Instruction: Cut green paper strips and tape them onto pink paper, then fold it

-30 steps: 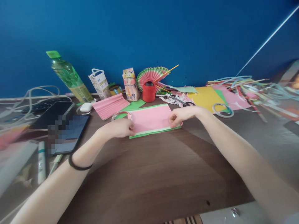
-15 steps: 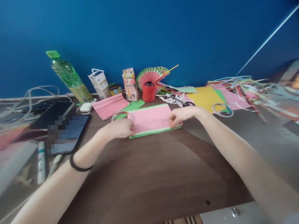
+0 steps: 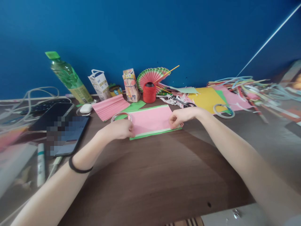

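Observation:
A pink sheet of paper (image 3: 151, 119) with white and green strips along its edges lies flat on the table. My left hand (image 3: 121, 128) is closed at its left end, fingers bent over the paper's edge. At the right end my right hand (image 3: 179, 117) pinches the paper near the lower corner. Behind my left hand, a roll of tape (image 3: 122, 114) is partly covered by that hand. A pleated pink paper (image 3: 111, 107) rests just beyond the tape, and a green paper piece (image 3: 136, 106) lies behind the sheet.
Along the blue wall stand a green bottle (image 3: 68, 77), a white carton (image 3: 100, 85), a decorated carton (image 3: 131, 86), a red thread spool (image 3: 149, 93) and a folded paper fan (image 3: 150, 76). Yellow paper (image 3: 208, 99) and another tape roll (image 3: 224, 111) lie right; a phone (image 3: 70, 135) lies left.
My left hand has shifted very slightly left at the paper's end. My right hand and the sheet look almost unmoved.

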### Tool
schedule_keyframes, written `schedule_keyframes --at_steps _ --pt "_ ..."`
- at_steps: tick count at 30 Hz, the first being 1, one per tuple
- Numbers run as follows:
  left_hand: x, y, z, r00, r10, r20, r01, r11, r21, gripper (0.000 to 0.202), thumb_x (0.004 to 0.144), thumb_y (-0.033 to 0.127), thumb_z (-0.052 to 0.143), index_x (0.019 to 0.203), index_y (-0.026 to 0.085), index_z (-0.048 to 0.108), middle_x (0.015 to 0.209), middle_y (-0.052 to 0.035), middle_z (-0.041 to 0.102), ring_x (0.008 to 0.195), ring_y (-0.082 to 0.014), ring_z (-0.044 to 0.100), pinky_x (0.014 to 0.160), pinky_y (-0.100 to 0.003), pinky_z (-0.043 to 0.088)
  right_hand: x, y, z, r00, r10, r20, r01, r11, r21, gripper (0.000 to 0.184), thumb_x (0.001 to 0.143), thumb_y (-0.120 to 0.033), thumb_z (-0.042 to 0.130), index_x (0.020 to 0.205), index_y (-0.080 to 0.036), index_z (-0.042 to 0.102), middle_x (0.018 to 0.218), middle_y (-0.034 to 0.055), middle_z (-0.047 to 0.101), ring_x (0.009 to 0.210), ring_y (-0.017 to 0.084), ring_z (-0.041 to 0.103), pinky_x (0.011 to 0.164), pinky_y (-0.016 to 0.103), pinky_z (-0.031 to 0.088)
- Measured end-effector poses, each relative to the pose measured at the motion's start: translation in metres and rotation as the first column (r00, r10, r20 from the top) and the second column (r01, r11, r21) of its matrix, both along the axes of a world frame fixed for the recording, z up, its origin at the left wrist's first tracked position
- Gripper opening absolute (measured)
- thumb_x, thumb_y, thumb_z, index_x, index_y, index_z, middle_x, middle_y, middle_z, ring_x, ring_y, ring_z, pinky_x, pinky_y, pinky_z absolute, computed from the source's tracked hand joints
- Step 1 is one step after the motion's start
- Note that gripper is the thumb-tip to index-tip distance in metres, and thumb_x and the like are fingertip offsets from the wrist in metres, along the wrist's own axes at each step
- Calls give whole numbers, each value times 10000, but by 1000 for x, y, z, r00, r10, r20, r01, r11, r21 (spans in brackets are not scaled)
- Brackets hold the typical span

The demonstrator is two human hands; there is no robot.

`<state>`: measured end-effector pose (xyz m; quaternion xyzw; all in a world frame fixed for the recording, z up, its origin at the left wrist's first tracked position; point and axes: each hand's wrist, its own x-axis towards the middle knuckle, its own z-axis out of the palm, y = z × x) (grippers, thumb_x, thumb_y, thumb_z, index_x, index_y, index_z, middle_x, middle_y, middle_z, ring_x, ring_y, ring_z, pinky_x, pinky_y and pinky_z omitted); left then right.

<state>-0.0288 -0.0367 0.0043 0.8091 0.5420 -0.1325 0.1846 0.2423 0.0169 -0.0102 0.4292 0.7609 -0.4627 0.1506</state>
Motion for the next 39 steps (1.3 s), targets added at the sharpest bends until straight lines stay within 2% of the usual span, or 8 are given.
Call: schedule_keyframes --at_steps 5,13,22,24,27,30,35,39 --pt "0 -3 7 999 32 -29 -33 999 -22 164 637 311 524 547 174 508 544 10 498 522 -123 434 507 -250 265 0 0 -1 1000 5 -5 -5 1000 -7 326 581 -437 674 641 -152 528 592 -31 493 566 86 464 586 237 400" --pt "-3 -5 13 997 38 -64 -40 999 -30 121 624 263 521 540 177 538 567 -20 565 538 -149 482 487 -265 275 -2 -1 2 1000 8 22 -8 1000 -1 273 614 -392 650 654 -148 533 606 -30 494 572 88 465 588 242 403" --pt "-3 -6 18 999 10 44 -17 984 178 189 699 255 420 703 190 597 779 -32 625 702 -166 548 595 -253 362 -4 -2 5 999 29 36 -30 1000 9 372 598 -479 660 614 -142 505 575 -29 475 562 88 465 594 245 413" --pt "1 -8 19 997 6 71 -14 993 119 191 699 252 408 651 189 582 722 -21 625 681 -157 554 586 -244 372 -3 -1 4 999 30 30 -31 999 9 361 608 -470 654 625 -140 508 582 -27 477 563 86 467 592 241 417" --pt "7 -9 15 981 29 193 -12 996 -86 183 698 247 398 617 186 549 678 2 638 634 -132 574 564 -219 400 -1 1 2 999 36 12 -36 999 3 326 633 -446 636 658 -141 522 615 -20 498 574 86 481 587 235 421" --pt "6 -6 7 962 62 267 -24 990 -142 159 693 259 417 619 175 530 664 -15 647 617 -137 593 554 -221 422 0 2 0 999 42 2 -42 999 -4 324 631 -446 640 672 -143 530 627 -17 510 578 87 485 584 231 422" --pt "-4 0 0 986 74 149 -71 997 -27 178 672 234 428 548 180 543 585 -24 626 568 -153 575 513 -246 387 1 2 -1 999 40 -9 -40 999 -11 339 618 -460 649 662 -145 531 620 -21 507 579 90 485 584 237 420" --pt "-7 3 3 979 89 183 -115 984 139 181 712 238 399 590 183 521 634 -30 643 600 -152 578 557 -251 389 -1 1 1 999 39 -9 -39 999 -3 337 608 -452 658 647 -146 523 602 -27 496 572 92 484 585 245 419"
